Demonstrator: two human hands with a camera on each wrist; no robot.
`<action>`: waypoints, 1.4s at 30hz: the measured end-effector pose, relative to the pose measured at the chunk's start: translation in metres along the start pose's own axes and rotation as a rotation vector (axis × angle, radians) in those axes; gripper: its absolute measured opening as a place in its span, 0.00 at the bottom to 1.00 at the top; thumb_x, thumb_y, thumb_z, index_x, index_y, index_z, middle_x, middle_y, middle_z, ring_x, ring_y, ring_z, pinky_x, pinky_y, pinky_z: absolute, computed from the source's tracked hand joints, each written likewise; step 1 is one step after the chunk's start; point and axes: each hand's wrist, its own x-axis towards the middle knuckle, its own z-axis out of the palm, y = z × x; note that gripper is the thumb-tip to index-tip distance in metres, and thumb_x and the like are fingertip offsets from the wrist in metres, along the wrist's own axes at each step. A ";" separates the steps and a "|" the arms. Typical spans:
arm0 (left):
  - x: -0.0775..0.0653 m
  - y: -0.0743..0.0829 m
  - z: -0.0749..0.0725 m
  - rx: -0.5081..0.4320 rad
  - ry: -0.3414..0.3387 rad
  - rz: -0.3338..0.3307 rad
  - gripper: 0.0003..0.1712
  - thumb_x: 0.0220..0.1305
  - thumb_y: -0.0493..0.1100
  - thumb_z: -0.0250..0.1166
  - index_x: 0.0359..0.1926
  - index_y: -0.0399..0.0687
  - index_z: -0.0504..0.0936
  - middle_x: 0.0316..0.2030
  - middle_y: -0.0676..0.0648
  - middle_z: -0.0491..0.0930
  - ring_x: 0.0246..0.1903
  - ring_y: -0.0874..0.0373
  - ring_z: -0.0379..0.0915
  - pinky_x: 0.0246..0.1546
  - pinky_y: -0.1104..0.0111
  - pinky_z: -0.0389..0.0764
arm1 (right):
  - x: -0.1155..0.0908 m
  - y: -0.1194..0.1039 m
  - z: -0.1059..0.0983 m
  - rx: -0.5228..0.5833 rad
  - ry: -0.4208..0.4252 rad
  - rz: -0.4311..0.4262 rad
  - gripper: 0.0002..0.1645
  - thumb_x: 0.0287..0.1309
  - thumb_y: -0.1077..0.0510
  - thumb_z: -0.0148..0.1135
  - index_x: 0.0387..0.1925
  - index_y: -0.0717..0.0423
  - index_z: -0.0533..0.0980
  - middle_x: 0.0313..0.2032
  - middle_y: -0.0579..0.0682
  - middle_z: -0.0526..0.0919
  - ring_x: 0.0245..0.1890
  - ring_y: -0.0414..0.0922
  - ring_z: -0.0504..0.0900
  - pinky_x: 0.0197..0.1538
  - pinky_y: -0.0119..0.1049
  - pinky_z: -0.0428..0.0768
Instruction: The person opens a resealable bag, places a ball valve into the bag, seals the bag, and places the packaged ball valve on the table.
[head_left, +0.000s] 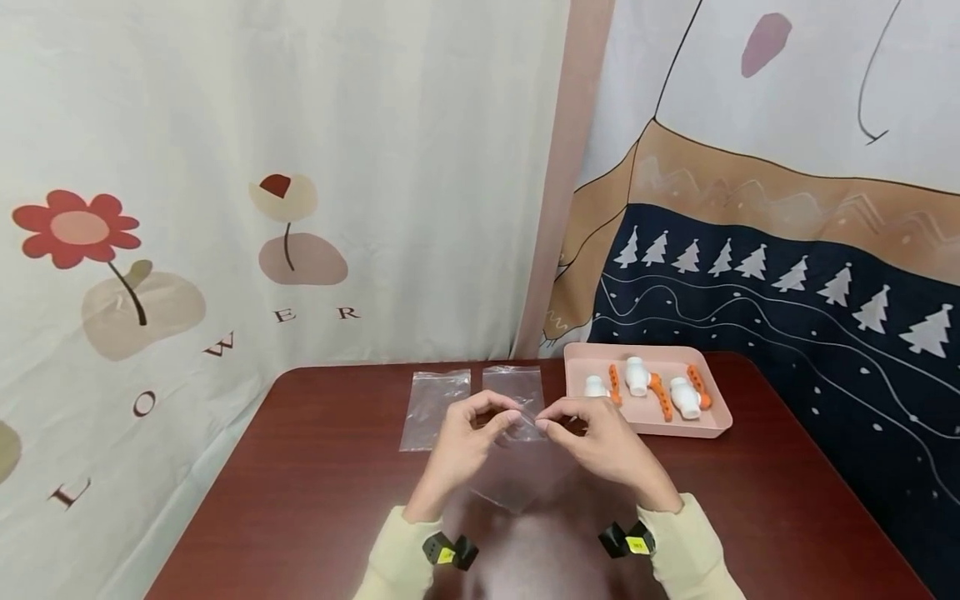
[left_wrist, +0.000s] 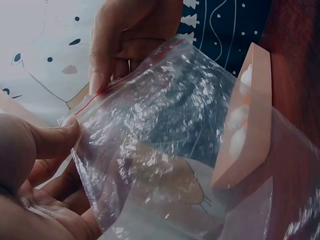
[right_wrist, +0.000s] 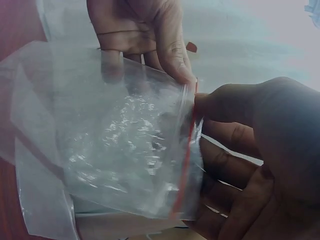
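A clear zip bag [left_wrist: 150,125] with a red line along its top edge hangs between my two hands above the table. My left hand [head_left: 467,433] pinches that top edge between thumb and fingers. My right hand [head_left: 600,437] pinches the same edge a short way to the right, as the right wrist view also shows. The bag looks flat, with nothing visible inside. Behind the hands, two more clear zip bags lie on the table, a left one [head_left: 431,408] and a right one [head_left: 517,383] partly hidden by the fingers.
At the back right of the dark red table [head_left: 315,500] stands a pink tray [head_left: 637,426]. White bottle-shaped pieces [head_left: 686,398] and orange pieces with holes [head_left: 662,398] lie in it. Curtains [head_left: 420,167] hang right behind the table's far edge.
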 end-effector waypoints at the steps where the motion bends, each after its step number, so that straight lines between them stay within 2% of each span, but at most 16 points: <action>1: 0.000 0.000 0.000 0.001 0.001 -0.001 0.10 0.68 0.40 0.68 0.45 0.37 0.86 0.37 0.35 0.87 0.31 0.58 0.83 0.32 0.63 0.87 | 0.000 0.000 0.000 -0.008 -0.003 -0.006 0.06 0.66 0.50 0.69 0.41 0.42 0.87 0.33 0.38 0.86 0.32 0.37 0.79 0.38 0.31 0.81; 10: -0.001 0.000 -0.002 -0.002 0.015 -0.019 0.07 0.68 0.39 0.68 0.43 0.41 0.87 0.36 0.36 0.87 0.30 0.61 0.83 0.32 0.64 0.87 | 0.002 0.001 -0.001 -0.034 -0.067 -0.007 0.04 0.67 0.52 0.68 0.39 0.43 0.87 0.30 0.39 0.84 0.29 0.35 0.77 0.35 0.29 0.80; 17: -0.002 -0.003 -0.004 0.022 0.026 -0.031 0.08 0.68 0.40 0.69 0.44 0.40 0.88 0.35 0.37 0.87 0.30 0.60 0.82 0.33 0.67 0.86 | 0.002 0.002 0.002 -0.009 -0.092 0.018 0.03 0.65 0.52 0.70 0.37 0.44 0.87 0.30 0.38 0.84 0.30 0.35 0.77 0.35 0.29 0.80; 19: -0.002 -0.004 -0.004 0.053 0.046 -0.024 0.08 0.67 0.41 0.70 0.44 0.41 0.88 0.36 0.40 0.87 0.31 0.61 0.81 0.34 0.69 0.85 | 0.002 0.002 0.002 -0.001 -0.094 0.036 0.03 0.65 0.51 0.70 0.37 0.44 0.87 0.30 0.39 0.84 0.29 0.35 0.78 0.35 0.29 0.80; 23: -0.001 -0.003 -0.005 0.187 0.127 0.036 0.10 0.64 0.44 0.74 0.44 0.48 0.88 0.38 0.48 0.88 0.33 0.62 0.80 0.36 0.72 0.82 | 0.003 0.001 0.001 0.001 -0.072 0.060 0.03 0.65 0.52 0.70 0.35 0.44 0.87 0.28 0.39 0.84 0.28 0.37 0.77 0.33 0.29 0.79; 26: -0.001 0.000 -0.004 0.278 0.199 0.078 0.10 0.62 0.46 0.76 0.43 0.53 0.87 0.38 0.50 0.87 0.34 0.57 0.77 0.36 0.71 0.79 | 0.004 0.001 -0.001 -0.004 -0.051 0.072 0.04 0.64 0.53 0.71 0.35 0.46 0.87 0.28 0.40 0.83 0.27 0.38 0.78 0.32 0.29 0.80; 30: -0.002 0.004 -0.002 0.293 0.229 0.084 0.09 0.61 0.46 0.76 0.42 0.54 0.87 0.38 0.50 0.86 0.34 0.52 0.77 0.34 0.69 0.79 | 0.005 0.001 -0.002 0.006 -0.034 0.095 0.06 0.62 0.52 0.72 0.35 0.49 0.87 0.27 0.40 0.82 0.26 0.39 0.78 0.32 0.29 0.79; 32: -0.003 0.005 -0.001 0.278 0.215 0.062 0.08 0.62 0.47 0.75 0.40 0.54 0.87 0.37 0.52 0.85 0.33 0.54 0.78 0.34 0.69 0.81 | 0.005 0.001 -0.002 0.021 -0.020 0.101 0.07 0.62 0.51 0.73 0.34 0.49 0.86 0.27 0.41 0.82 0.26 0.39 0.77 0.31 0.29 0.79; 35: -0.005 0.006 0.002 0.244 0.160 -0.001 0.06 0.64 0.50 0.74 0.36 0.56 0.86 0.32 0.54 0.84 0.32 0.58 0.80 0.35 0.70 0.82 | 0.004 0.002 -0.001 0.045 0.000 0.104 0.07 0.61 0.50 0.74 0.32 0.47 0.86 0.26 0.42 0.82 0.25 0.38 0.77 0.29 0.29 0.78; 40: -0.007 0.007 0.007 0.198 -0.017 -0.102 0.11 0.68 0.54 0.69 0.34 0.53 0.85 0.29 0.50 0.85 0.28 0.61 0.81 0.32 0.71 0.83 | 0.004 0.002 0.002 0.080 0.004 0.095 0.07 0.60 0.51 0.74 0.30 0.47 0.85 0.25 0.43 0.82 0.24 0.38 0.76 0.27 0.28 0.77; 42: -0.008 0.008 0.009 0.160 -0.090 -0.134 0.15 0.70 0.54 0.67 0.37 0.47 0.85 0.29 0.45 0.87 0.27 0.61 0.81 0.31 0.69 0.85 | 0.004 0.002 0.004 0.093 -0.004 0.093 0.06 0.61 0.52 0.74 0.30 0.47 0.85 0.25 0.43 0.82 0.24 0.38 0.76 0.27 0.28 0.76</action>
